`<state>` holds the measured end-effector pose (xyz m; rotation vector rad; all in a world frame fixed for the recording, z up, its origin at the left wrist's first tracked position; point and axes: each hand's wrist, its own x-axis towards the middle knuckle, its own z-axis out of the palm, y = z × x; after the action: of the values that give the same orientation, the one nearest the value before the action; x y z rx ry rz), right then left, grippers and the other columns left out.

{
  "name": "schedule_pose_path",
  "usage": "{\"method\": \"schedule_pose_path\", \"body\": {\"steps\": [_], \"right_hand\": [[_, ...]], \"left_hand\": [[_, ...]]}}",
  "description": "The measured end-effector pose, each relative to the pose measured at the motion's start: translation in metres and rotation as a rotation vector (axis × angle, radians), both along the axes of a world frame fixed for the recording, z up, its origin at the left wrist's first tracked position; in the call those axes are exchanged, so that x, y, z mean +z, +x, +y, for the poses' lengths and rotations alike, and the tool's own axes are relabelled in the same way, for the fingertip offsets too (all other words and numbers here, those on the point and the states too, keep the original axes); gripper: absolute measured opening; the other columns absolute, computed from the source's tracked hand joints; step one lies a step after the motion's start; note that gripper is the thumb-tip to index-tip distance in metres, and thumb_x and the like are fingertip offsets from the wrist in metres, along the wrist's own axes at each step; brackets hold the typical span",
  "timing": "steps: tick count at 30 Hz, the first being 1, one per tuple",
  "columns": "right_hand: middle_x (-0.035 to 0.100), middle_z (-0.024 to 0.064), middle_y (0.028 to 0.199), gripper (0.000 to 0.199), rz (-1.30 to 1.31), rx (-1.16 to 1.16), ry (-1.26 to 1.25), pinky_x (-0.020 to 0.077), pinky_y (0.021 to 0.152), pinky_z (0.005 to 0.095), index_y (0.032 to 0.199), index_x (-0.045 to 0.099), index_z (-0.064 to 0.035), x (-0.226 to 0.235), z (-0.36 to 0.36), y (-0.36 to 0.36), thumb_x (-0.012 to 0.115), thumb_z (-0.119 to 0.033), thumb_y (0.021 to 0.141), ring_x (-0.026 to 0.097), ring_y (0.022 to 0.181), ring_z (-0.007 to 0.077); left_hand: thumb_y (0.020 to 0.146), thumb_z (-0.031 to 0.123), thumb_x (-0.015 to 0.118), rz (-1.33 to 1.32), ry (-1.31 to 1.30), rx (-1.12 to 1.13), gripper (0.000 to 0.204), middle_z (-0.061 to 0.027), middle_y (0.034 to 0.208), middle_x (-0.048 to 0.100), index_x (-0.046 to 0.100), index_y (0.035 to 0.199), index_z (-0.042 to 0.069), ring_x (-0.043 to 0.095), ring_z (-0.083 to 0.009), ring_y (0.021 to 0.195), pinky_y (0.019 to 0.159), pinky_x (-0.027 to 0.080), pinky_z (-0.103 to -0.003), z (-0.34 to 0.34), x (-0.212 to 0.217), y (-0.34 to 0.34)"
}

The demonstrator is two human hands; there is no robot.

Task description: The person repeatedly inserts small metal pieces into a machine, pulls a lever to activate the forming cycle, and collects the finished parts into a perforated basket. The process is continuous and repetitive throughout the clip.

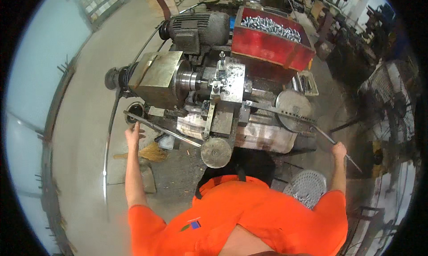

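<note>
My right hand is wrapped round a metal lever rod that slants out from the end of a flat bar with a row of holes. To the left, my left hand is open, fingers apart, just below the upper end of another long metal lever. Whether its fingertips touch that lever I cannot tell. This lever runs down to a round metal disc at the front of the machine. Behind stands the machine's chuck and spindle, with a clamping block beside it.
A red bin full of shiny metal parts stands behind the machine, near an electric motor. A perforated basket with small metal parts sits low by my right arm. A straw broom lies on the floor at left.
</note>
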<state>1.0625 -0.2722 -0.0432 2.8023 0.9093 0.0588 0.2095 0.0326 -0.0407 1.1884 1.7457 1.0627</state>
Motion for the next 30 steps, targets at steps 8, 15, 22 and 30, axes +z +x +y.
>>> {"method": "schedule_pose_path", "body": {"steps": [8,15,22,30], "right_hand": [[0.063,0.017,0.076,0.034,0.486,0.102,0.389,0.0469,0.063,0.0402,0.085,0.063,-0.0017,-0.018,-0.1,-0.181,0.064,-0.025,0.059,0.06,0.07,0.0308],[0.052,0.0051,0.064,0.022,0.908,0.01,0.879,0.0387,0.053,0.0278,0.081,0.059,0.0,-0.042,-0.084,-0.277,0.057,-0.015,0.064,0.048,0.061,0.0136],[0.049,0.0039,0.06,0.021,0.793,0.011,0.917,0.0386,0.051,0.029,0.08,0.059,-0.0002,-0.061,-0.092,-0.277,0.057,-0.014,0.064,0.046,0.057,0.0137],[0.061,0.0229,0.075,0.028,0.27,0.167,0.271,0.0437,0.061,0.0495,0.077,0.058,-0.0001,-0.017,-0.091,-0.13,0.061,-0.025,0.064,0.057,0.07,0.0411]], "left_hand": [[0.083,0.021,0.056,-0.134,0.063,0.197,0.027,-0.01,0.067,0.057,0.052,0.089,-0.005,0.057,-0.0197,0.049,0.04,0.05,-0.031,0.012,0.004,0.07],[0.082,0.017,0.052,-0.181,0.183,0.175,0.021,-0.0066,0.066,0.056,0.054,0.088,-0.002,0.055,-0.017,0.051,0.044,0.044,-0.029,0.025,-0.02,0.061],[0.083,0.021,0.052,-0.122,0.229,0.133,0.027,-0.0108,0.071,0.059,0.053,0.092,-0.005,0.059,-0.0195,0.054,0.047,0.049,-0.032,0.022,-0.012,0.068],[0.081,0.018,0.054,-0.147,0.019,0.165,0.027,-0.0185,0.074,0.06,0.052,0.086,-0.008,0.061,-0.0278,0.049,0.038,0.052,-0.035,0.03,-0.027,0.036]]}}
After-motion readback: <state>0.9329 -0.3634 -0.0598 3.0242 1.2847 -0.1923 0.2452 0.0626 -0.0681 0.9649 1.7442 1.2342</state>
